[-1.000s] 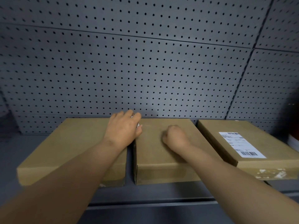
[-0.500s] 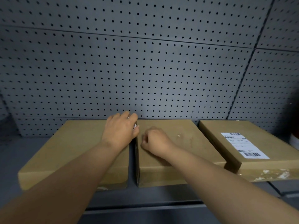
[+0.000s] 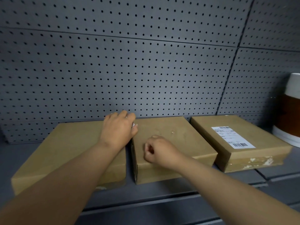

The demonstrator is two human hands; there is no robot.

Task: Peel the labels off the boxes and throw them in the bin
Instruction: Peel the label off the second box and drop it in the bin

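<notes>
Three flat cardboard boxes lie side by side on a grey shelf. The left box and the middle box have bare tops; the middle one shows small residue spots. The right box carries a white shipping label with barcodes. My left hand rests over the gap between the left and middle boxes, fingers curled round a bit of white paper that peeks out. My right hand is curled in a fist on the middle box's front half; nothing shows in it.
A grey pegboard wall rises behind the boxes. A white and brown container stands at the far right. The shelf's front edge runs below the boxes. No bin is in view.
My right hand slid left and toward me across the middle box. The view shifted right, bringing the container into sight. My left hand stayed at the gap.
</notes>
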